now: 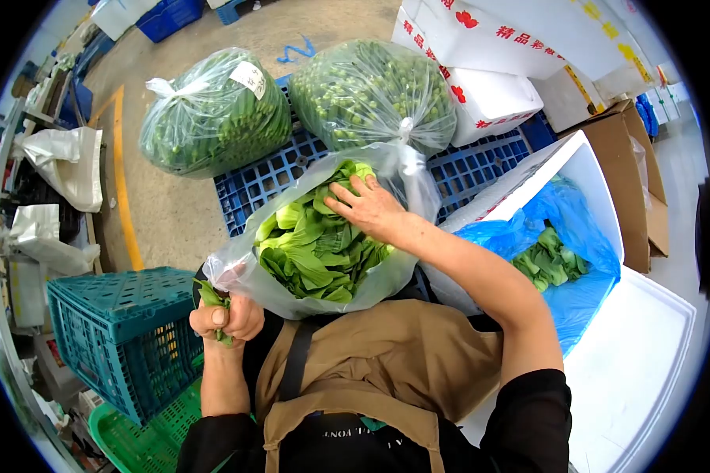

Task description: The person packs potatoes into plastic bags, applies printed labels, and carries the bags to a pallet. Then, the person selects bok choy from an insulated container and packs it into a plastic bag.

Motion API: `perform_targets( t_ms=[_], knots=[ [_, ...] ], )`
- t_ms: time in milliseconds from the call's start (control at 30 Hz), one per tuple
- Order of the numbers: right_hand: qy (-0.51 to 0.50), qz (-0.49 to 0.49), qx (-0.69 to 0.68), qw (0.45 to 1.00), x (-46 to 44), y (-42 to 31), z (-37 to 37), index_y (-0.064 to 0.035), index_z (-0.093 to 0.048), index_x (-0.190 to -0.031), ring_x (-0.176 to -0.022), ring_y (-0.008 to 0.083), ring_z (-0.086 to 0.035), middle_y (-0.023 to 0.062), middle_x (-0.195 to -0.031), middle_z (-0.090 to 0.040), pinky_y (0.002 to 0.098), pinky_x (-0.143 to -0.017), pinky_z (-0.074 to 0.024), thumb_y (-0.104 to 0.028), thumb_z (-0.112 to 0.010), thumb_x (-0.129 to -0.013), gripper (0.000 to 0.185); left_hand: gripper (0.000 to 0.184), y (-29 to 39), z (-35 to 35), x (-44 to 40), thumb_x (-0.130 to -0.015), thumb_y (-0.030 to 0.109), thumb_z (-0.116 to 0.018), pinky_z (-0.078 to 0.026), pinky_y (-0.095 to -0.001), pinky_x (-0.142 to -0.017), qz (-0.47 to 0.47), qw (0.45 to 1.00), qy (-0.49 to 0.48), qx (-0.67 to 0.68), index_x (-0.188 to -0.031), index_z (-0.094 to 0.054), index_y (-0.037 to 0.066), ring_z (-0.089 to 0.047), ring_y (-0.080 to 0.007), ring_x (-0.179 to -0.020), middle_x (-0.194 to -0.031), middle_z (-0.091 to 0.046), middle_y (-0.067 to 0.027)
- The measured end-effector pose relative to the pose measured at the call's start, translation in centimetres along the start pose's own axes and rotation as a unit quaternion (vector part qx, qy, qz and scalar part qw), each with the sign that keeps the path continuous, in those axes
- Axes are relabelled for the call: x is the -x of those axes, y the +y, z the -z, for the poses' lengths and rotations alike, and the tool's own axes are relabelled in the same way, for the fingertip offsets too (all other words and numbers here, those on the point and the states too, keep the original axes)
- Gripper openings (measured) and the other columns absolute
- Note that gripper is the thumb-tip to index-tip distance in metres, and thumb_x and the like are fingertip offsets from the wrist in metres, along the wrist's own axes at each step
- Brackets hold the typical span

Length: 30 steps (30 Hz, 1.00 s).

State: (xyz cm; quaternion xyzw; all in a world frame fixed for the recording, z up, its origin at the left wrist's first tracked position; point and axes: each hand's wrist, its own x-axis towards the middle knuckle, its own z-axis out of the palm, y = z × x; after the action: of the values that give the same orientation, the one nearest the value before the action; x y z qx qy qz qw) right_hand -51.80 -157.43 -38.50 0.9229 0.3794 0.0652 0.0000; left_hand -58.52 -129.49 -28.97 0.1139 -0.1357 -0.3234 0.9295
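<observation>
An open clear plastic bag (406,272) full of leafy green vegetables (312,248) rests at my lap. My left hand (227,319) is closed around some green leaves, beside the bag's left edge. Inside the bag's mouth, my right hand (364,206) lies on the greens near the top, fingers spread. Two tied bags of green stalks, one on the left (217,114) and one on the right (371,94), stand beyond it. To the right, a white foam box (607,197) lined with blue plastic (568,303) holds more leafy greens (551,260).
A blue pallet (252,185) lies under the tied bags. Teal crates (118,331) and a light green basket (138,441) are at the lower left. White foam boxes (489,98) and a cardboard box (607,158) stand at the right. A foam lid (639,363) lies lower right.
</observation>
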Motion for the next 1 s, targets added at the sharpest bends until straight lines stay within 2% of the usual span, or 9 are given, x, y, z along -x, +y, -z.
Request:
perform_targets(
  t_ms=[200, 267, 333, 467, 600, 667, 767, 867, 1000],
  knots=[
    [0.052, 0.048, 0.038, 0.997, -2.2, -2.0, -1.5, -0.0028, -0.054, -0.07, -0.078, 0.0224, -0.047, 0.0069, -0.065, -0.051, 0.0369, -0.077, -0.0375, -0.012, -0.055, -0.065, 0.011, 0.072, 0.3, 0.2, -0.1, -0.073, 0.005, -0.051, -0.021, -0.0203, -0.027, 0.003, 1.0, -0.022, 0.006, -0.136, -0.019, -0.006, -0.022, -0.0051, -0.028, -0.04, -0.025, 0.0037],
    [-0.011, 0.017, 0.055, 0.998, -1.7, -4.6, -1.3, -0.0034, -0.055, -0.067, -0.079, 0.0225, -0.048, 0.0069, -0.066, -0.052, 0.037, -0.076, -0.0383, -0.014, -0.055, -0.065, 0.01, 0.07, 0.3, 0.2, -0.3, -0.074, 0.004, -0.05, -0.022, -0.0197, -0.026, 0.0, 0.999, -0.045, 0.014, -0.136, -0.019, -0.006, -0.023, -0.0049, -0.027, -0.04, -0.028, 0.0034],
    [0.084, 0.048, 0.095, 0.991, -1.3, -4.9, -4.4, -0.0059, -0.055, -0.065, -0.079, 0.0226, -0.048, 0.0066, -0.064, -0.052, 0.0373, -0.074, -0.0396, -0.015, -0.055, -0.064, 0.009, 0.07, 0.5, 1.0, 0.2, -0.076, 0.005, -0.049, -0.022, -0.0194, -0.026, 0.008, 0.998, -0.058, 0.008, -0.137, -0.017, -0.004, -0.023, -0.0048, -0.027, -0.04, -0.027, 0.0043],
    [-0.01, 0.025, -0.064, 0.998, -2.3, -4.1, -4.7, -0.0055, -0.059, -0.076, -0.084, 0.025, -0.049, 0.0109, -0.077, -0.055, 0.0369, -0.076, -0.0406, -0.015, -0.056, -0.066, 0.014, 0.057, 0.8, 1.3, 1.0, -0.083, 0.009, -0.051, -0.029, -0.0179, -0.027, -0.012, 0.999, -0.029, -0.025, -0.135, -0.027, 0.003, -0.032, -0.0032, -0.031, -0.048, -0.037, 0.0031],
    [-0.019, 0.003, -0.222, 0.975, 1.7, -0.7, 8.2, -0.0019, -0.056, -0.1, -0.091, 0.0285, -0.054, 0.015, -0.098, -0.053, 0.0384, -0.079, -0.0432, -0.006, -0.05, -0.074, 0.027, 0.015, 1.4, 1.9, 2.2, -0.084, 0.008, -0.053, -0.035, -0.0186, -0.028, -0.079, 0.992, 0.041, -0.089, -0.094, -0.052, -0.003, -0.038, -0.0038, -0.034, -0.05, -0.041, 0.0021],
    [0.08, -0.114, -0.367, 0.92, 8.2, 2.8, 16.2, -0.0013, -0.058, -0.098, -0.089, 0.0259, -0.056, 0.0145, -0.094, -0.055, 0.0365, -0.079, -0.0447, -0.002, -0.05, -0.074, 0.025, 0.016, 1.1, 0.8, 1.7, -0.084, 0.008, -0.052, -0.034, -0.0188, -0.028, -0.096, 0.988, 0.086, -0.079, -0.071, -0.047, 0.0, -0.038, -0.0039, -0.035, -0.05, -0.041, 0.0012],
    [0.18, -0.393, -0.46, 0.776, 19.9, 7.3, 19.9, 0.004, -0.058, -0.076, -0.062, 0.0183, -0.058, 0.0109, -0.067, -0.059, 0.0274, -0.059, -0.0483, -0.002, -0.045, -0.067, 0.017, 0.015, 1.4, 1.4, 1.7, -0.083, 0.005, -0.051, -0.03, -0.0204, -0.027, -0.088, 0.992, 0.075, -0.051, -0.069, -0.046, 0.001, -0.036, -0.005, -0.033, -0.048, -0.04, 0.0007],
    [-0.091, -0.561, -0.192, 0.8, 30.4, 10.2, 12.2, 0.0037, -0.062, -0.08, -0.07, 0.0312, -0.061, 0.0166, -0.078, -0.064, 0.0377, -0.066, -0.0495, -0.005, -0.048, -0.067, 0.021, 0.022, 1.2, 1.4, 0.9, -0.082, 0.005, -0.051, -0.03, -0.0205, -0.027, -0.088, 0.993, 0.072, -0.04, -0.062, -0.044, 0.005, -0.034, -0.0049, -0.032, -0.047, -0.039, 0.0018],
    [-0.167, -0.569, -0.323, 0.737, 33.5, 7.5, -3.1, -0.0006, -0.063, -0.097, -0.092, 0.0352, -0.059, 0.0235, -0.099, -0.06, 0.0397, -0.081, -0.0469, -0.018, -0.058, -0.073, 0.031, 0.028, 1.0, 1.2, 0.2, -0.083, 0.006, -0.051, -0.029, -0.0199, -0.027, -0.064, 0.996, 0.053, -0.037, -0.059, -0.037, 0.01, -0.033, -0.0047, -0.032, -0.047, -0.037, 0.003]
  ],
)
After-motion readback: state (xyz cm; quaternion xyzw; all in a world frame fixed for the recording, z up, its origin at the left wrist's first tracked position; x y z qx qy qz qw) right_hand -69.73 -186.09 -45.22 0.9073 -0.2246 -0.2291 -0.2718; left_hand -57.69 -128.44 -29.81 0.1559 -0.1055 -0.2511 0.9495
